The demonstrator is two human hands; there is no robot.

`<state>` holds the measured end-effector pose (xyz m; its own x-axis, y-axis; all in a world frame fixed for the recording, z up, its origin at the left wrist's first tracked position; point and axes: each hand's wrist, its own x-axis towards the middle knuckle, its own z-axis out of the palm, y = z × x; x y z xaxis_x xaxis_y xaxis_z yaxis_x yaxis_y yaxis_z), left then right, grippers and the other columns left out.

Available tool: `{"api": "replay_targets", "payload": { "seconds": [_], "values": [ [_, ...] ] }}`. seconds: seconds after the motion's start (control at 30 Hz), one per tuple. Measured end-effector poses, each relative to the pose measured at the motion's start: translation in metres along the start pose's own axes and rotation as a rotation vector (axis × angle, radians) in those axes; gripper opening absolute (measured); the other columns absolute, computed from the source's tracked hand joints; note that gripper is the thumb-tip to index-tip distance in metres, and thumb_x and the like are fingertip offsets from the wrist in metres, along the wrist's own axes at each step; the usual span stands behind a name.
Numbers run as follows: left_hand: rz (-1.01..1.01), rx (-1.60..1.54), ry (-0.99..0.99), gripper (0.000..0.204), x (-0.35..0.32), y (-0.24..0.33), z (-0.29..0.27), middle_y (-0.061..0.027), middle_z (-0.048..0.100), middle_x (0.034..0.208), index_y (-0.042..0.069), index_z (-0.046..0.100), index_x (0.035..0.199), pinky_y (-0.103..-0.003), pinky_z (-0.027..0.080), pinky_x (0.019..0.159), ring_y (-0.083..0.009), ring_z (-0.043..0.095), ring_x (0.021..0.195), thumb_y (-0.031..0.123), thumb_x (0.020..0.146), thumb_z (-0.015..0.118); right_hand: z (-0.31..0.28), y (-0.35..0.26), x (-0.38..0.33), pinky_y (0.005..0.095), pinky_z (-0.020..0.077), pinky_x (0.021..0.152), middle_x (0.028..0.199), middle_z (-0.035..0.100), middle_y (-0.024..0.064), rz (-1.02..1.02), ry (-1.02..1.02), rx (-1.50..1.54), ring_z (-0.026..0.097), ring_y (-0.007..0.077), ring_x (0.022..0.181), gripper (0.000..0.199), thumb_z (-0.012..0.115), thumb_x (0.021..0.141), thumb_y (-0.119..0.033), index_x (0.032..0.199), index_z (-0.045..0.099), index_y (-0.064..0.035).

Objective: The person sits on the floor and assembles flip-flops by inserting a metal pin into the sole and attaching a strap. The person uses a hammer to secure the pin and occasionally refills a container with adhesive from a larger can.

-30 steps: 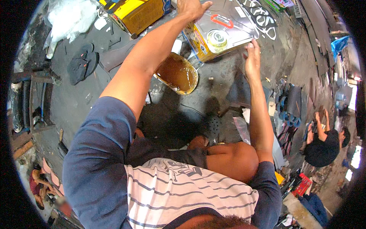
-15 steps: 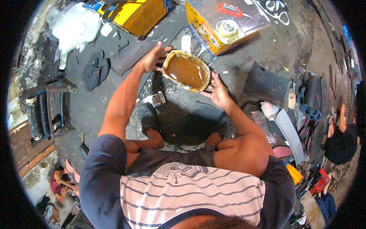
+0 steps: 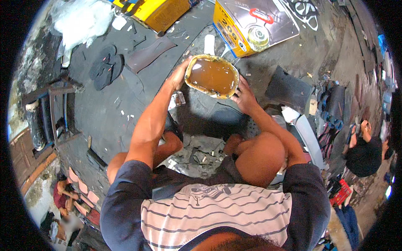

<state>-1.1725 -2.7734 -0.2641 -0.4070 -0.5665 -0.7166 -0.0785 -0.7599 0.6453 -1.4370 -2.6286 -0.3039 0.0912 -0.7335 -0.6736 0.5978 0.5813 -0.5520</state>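
Both hands hold a dented tin of brown liquid above the floor.

The open tin (image 3: 212,75), its rim crusted yellow, sits in front of the squatting person, the left hand (image 3: 181,74) gripping its left edge and the right hand (image 3: 243,94) closed on its right edge. Just beyond it lies a yellow and grey carton (image 3: 251,25); another yellow box (image 3: 157,13) lies far left. A pair of dark sandals (image 3: 106,67) rests on the grey floor (image 3: 104,117) to the left.

Yellow-sided box (image 3: 251,25) top centre; yellow carton (image 3: 157,12) top left.
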Motion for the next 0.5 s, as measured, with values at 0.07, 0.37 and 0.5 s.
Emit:
{"api": "replay_targets", "payload": {
  "seconds": [0.07,0.37,0.5],
  "values": [
    [-0.017,-0.188,0.018,0.059,-0.032,0.01,0.013,-0.0124,0.047,0.148,0.013,0.049,0.144,-0.047,0.036,0.114,-0.0292,0.045,0.136,0.055,0.103,0.041,0.014,-0.026,-0.021,0.0588,0.039,0.107,0.154,0.036,0.0022,0.057,0.021,0.02,0.035,0.0288,0.144,0.052,0.049,0.106,-0.026,0.154,0.03,-0.0203],
    [0.11,-0.498,0.03,0.055,-0.236,0.072,0.061,-0.0089,0.053,0.144,0.015,0.051,0.144,-0.046,0.041,0.11,-0.0257,0.052,0.13,0.052,0.104,0.04,0.142,-0.142,-0.184,0.0522,0.0431,0.1,0.14,0.052,-0.0032,0.094,0.069,-0.282,0.05,0.0185,0.128,0.039,0.05,0.105,-0.035,0.142,0.048,-0.0211],
    [0.148,-0.59,0.157,0.062,-0.335,0.088,0.064,-0.009,0.053,0.145,0.016,0.05,0.145,-0.05,0.043,0.107,-0.0262,0.051,0.131,0.059,0.1,0.043,0.219,-0.178,-0.261,0.0476,0.0478,0.094,0.135,0.057,-0.0035,0.104,0.057,-0.475,0.055,0.0166,0.123,0.04,0.047,0.105,-0.037,0.142,0.048,-0.0208]
  ]
}}
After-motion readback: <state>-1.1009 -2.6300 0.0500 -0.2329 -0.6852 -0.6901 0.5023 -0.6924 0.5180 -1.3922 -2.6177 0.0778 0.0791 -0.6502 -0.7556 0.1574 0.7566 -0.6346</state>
